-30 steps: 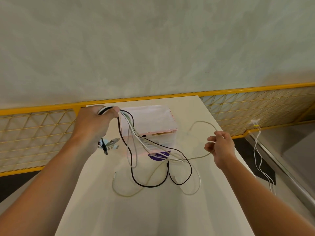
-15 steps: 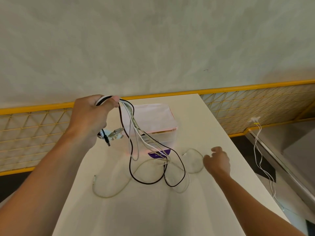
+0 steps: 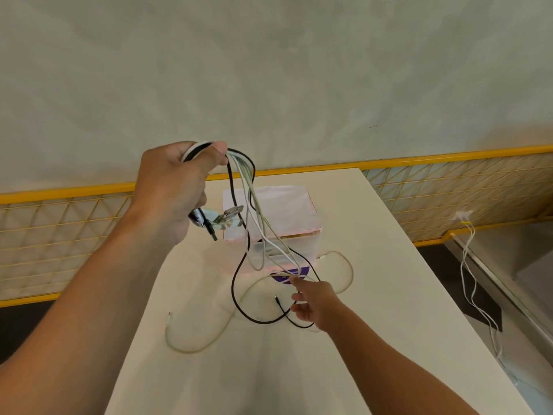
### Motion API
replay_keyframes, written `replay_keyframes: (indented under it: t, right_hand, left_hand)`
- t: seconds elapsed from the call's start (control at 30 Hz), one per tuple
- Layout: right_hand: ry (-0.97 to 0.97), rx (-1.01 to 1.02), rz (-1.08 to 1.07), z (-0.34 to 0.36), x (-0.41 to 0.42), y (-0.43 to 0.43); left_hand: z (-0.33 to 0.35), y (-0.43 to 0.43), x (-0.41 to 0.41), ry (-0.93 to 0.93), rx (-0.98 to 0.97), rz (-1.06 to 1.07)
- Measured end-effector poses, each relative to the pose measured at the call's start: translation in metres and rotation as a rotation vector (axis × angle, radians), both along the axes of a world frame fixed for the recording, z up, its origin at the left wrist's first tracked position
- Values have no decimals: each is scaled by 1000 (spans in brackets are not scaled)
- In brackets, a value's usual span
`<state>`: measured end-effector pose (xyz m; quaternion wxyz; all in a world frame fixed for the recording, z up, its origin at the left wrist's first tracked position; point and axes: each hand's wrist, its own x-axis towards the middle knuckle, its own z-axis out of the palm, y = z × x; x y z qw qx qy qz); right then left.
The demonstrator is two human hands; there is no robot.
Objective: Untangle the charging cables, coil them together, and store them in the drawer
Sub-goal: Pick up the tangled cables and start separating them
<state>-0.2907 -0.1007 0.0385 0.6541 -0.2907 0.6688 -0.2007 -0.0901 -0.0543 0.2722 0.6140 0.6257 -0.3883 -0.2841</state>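
The person is at the untangling step. Nothing is coiled yet, and nothing is in the drawer.

The left hand (image 3: 176, 187) is held up high. Its fingers are curled tight round the top of the cables (image 3: 244, 175), so the bunch hangs from it. Some plugs (image 3: 232, 212) stick out just under that hand. The cables drop down in long loops in front of the little drawer box (image 3: 269, 202) and land on the tabletop (image 3: 389, 310).

The right hand (image 3: 311, 301) is low, right in among the loops. Its fingers are stretched out and apart, and I cannot see them holding anything. The pointing finger is at a white strand near the front of the box. A loop of the black cable (image 3: 233, 283) runs just beside that hand, and a pale cable (image 3: 352, 272) curls on the tabletop near it.

I think the next move is to pinch one strand and pull it free of the others. That calls for a slow pull, because the loops cross each other and could knot tighter. The drawer box is near both hands, behind the hanging loops. I cannot tell if a drawer is open.
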Motion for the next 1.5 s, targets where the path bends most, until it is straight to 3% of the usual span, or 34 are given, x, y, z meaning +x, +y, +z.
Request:
replay_keyframes:
  t: [0.27,0.47,0.67,1.07,1.27,1.33,1.43,1.5]
  right_hand:
    - [-326,125,-217,1,15,-5]
    - [-349,41,-283,4,10,-11]
    - [-338,-151,-204,20,-20,-23]
    - [36,-466,70,42,-94,-32]
    - [161,-410,38,39,-114,-34]
    - [109,-370,-58,38,-119,-34]
    - [-140,-305,-211,40,-125,-31]
    - [-245,-331,-193,48,-126,-31]
  left_hand:
    - [8,2,-4,67,-15,-51]
    - [9,0,-2,56,-22,-42]
    - [5,-4,11,5,-9,-3]
    - [-5,-17,17,-24,-17,43]
    - [-8,-19,20,-29,-33,57]
    - [-8,-19,21,-18,-31,63]
    - [-9,-20,23,-13,-21,71]
    - [-10,-19,23,-21,-6,65]
